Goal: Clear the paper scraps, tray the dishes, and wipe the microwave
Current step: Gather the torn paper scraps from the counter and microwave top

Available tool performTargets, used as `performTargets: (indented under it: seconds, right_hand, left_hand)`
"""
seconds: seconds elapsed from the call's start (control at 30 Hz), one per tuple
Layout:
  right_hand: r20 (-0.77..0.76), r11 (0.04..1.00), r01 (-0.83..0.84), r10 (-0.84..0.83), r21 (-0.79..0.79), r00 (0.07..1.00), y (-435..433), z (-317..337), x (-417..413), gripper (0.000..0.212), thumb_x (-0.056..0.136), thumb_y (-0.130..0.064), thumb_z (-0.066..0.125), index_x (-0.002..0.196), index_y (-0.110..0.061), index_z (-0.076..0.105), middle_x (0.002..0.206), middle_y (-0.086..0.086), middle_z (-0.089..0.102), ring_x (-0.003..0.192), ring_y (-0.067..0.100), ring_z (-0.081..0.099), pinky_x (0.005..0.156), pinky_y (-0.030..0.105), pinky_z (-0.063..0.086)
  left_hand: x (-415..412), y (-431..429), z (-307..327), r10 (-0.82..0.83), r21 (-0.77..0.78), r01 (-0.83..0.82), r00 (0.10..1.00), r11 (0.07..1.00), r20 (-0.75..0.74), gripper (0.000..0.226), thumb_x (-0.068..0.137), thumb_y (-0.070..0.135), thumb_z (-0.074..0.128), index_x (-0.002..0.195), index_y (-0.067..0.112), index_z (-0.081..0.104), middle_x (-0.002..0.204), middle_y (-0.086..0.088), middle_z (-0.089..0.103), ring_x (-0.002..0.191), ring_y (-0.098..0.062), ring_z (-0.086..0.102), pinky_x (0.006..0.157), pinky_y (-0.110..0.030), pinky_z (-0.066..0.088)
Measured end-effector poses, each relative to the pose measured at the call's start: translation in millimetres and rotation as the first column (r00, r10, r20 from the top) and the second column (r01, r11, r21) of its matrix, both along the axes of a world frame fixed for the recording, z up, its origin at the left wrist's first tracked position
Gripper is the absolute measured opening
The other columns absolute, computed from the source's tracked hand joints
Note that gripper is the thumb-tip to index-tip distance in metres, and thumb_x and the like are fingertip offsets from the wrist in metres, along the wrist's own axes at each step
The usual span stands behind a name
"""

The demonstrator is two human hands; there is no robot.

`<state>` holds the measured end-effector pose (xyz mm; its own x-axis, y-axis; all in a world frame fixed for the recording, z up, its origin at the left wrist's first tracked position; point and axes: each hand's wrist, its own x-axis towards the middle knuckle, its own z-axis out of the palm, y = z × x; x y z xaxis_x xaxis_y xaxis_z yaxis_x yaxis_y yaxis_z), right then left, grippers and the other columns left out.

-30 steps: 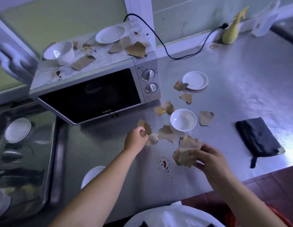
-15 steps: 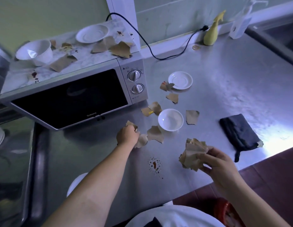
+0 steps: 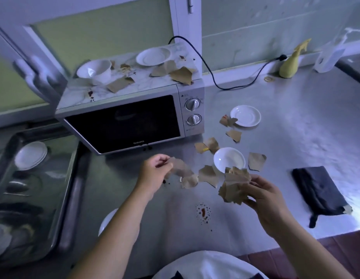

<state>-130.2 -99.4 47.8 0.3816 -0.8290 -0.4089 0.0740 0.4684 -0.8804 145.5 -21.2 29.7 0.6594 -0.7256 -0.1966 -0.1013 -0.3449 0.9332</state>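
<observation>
Steel counter [image 3: 295,137] is our workplace, and we judge the first step, gathering paper, roughly half done. On the microwave [image 3: 122,121] lie top scraps [image 3: 183,75] beside a white bowl [image 3: 94,71] and a plate [image 3: 154,56], so wiping must wait. At left, the tray [image 3: 72,178] holds stacked plates [image 3: 31,156]. The dark cloth [image 3: 318,190] lies apart at right. Our right hand [image 3: 269,200] curls round a wad [image 3: 234,184] of paper, and our left hand [image 3: 155,174] pinches one blurred scrap [image 3: 180,166]. Next we add it to the wad. After that we pick around the small bowl [image 3: 229,159], which crowds the loose scraps [image 3: 208,175]. Red spatter [image 3: 203,212] sits nearest us.
</observation>
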Motion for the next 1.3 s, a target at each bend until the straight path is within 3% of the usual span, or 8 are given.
performTargets:
  seconds: [0.17, 0.33, 0.5, 0.67, 0.83, 1.0, 1.13, 1.3]
  right_hand:
    - [-0.037, 0.975, -0.193, 0.190, -0.111, 0.981, -12, 9, 32, 0.018, 0.087, 0.010, 0.061, 0.092, -0.003, 0.073, 0.081, 0.017, 0.074, 0.067, 0.025, 0.069, 0.062, 0.031, 0.055]
    - [-0.085, 0.882, -0.434, 0.425, -0.184, 0.901, 4, 8, 60, 0.014, 0.084, 0.011, 0.066, 0.092, 0.003, 0.075, 0.087, 0.024, 0.068, 0.069, 0.025, 0.063, 0.067, 0.037, 0.055]
    - [0.084, 0.858, -0.507, 0.513, -0.085, 0.854, 22, -4, 58, 0.011, 0.086, 0.012, 0.061, 0.091, 0.009, 0.071, 0.081, 0.016, 0.070, 0.069, 0.021, 0.064, 0.062, 0.028, 0.054]
    - [0.238, 0.826, -0.563, 0.538, 0.043, 0.809, 35, -14, 44, 0.017, 0.080, -0.006, 0.069, 0.093, 0.005, 0.072, 0.084, 0.019, 0.070, 0.066, 0.023, 0.063, 0.059, 0.028, 0.051]
    - [0.304, 0.807, -0.582, 0.533, 0.097, 0.790, 37, -21, 30, 0.014, 0.079, -0.011, 0.069, 0.089, -0.005, 0.078, 0.083, 0.015, 0.072, 0.067, 0.018, 0.066, 0.061, 0.023, 0.052]
    - [0.278, 0.813, -0.563, 0.512, 0.149, 0.813, 36, -26, 19, 0.018, 0.084, -0.019, 0.072, 0.095, -0.005, 0.074, 0.082, 0.009, 0.069, 0.068, 0.013, 0.062, 0.063, 0.022, 0.050]
    - [0.181, 0.843, -0.512, 0.484, 0.164, 0.856, 39, -29, 18, 0.018, 0.075, -0.004, 0.075, 0.092, 0.001, 0.069, 0.080, 0.012, 0.069, 0.065, 0.019, 0.063, 0.058, 0.025, 0.051]
    - [0.102, 0.906, -0.360, 0.346, 0.222, 0.933, 46, -34, 16, 0.011, 0.082, 0.010, 0.066, 0.088, 0.001, 0.065, 0.075, 0.011, 0.064, 0.061, 0.017, 0.058, 0.056, 0.024, 0.048]
  left_hand:
    - [-26, 43, 44, -0.270, -0.109, 0.253, 0.944, 0.961, -0.188, 0.026, 0.086, 0.001, 0.073, 0.087, 0.026, 0.077, 0.085, -0.001, 0.076, 0.071, -0.010, 0.067, 0.059, -0.021, 0.052]
    - [-51, 52, 59, -0.290, -0.061, 0.285, 0.950, 0.957, -0.116, 0.024, 0.078, -0.003, 0.079, 0.089, 0.017, 0.072, 0.080, 0.003, 0.073, 0.073, -0.009, 0.067, 0.067, -0.021, 0.053]
    - [-60, 56, 55, -0.227, 0.016, 0.227, 0.973, 0.974, 0.038, 0.025, 0.077, 0.002, 0.081, 0.080, 0.024, 0.071, 0.075, 0.007, 0.068, 0.071, -0.011, 0.060, 0.069, -0.029, 0.050]
    - [-66, 62, 41, -0.297, 0.079, 0.288, 0.936, 0.955, 0.187, 0.022, 0.075, 0.016, 0.084, 0.079, 0.032, 0.071, 0.092, 0.012, 0.066, 0.092, -0.004, 0.062, 0.085, -0.020, 0.046]
    - [-75, 64, 29, -0.359, 0.057, 0.370, 0.921, 0.927, -0.151, 0.027, 0.077, 0.008, 0.081, 0.079, 0.033, 0.072, 0.086, 0.009, 0.070, 0.079, -0.006, 0.063, 0.076, -0.023, 0.050]
    - [-78, 63, 20, -0.346, 0.032, 0.361, 0.911, 0.932, -0.223, 0.031, 0.076, 0.007, 0.080, 0.087, 0.031, 0.065, 0.087, 0.004, 0.071, 0.078, -0.012, 0.063, 0.070, -0.029, 0.050]
    - [-83, 58, 12, -0.334, 0.016, 0.353, 0.898, 0.935, -0.287, 0.039, 0.074, 0.004, 0.079, 0.091, 0.035, 0.063, 0.088, 0.003, 0.072, 0.078, -0.011, 0.063, 0.065, -0.026, 0.051]
    - [-78, 50, -3, -0.360, -0.018, 0.381, 0.858, 0.925, -0.367, 0.027, 0.075, 0.030, 0.082, 0.098, 0.034, 0.068, 0.088, 0.003, 0.074, 0.077, -0.008, 0.065, 0.068, -0.019, 0.051]
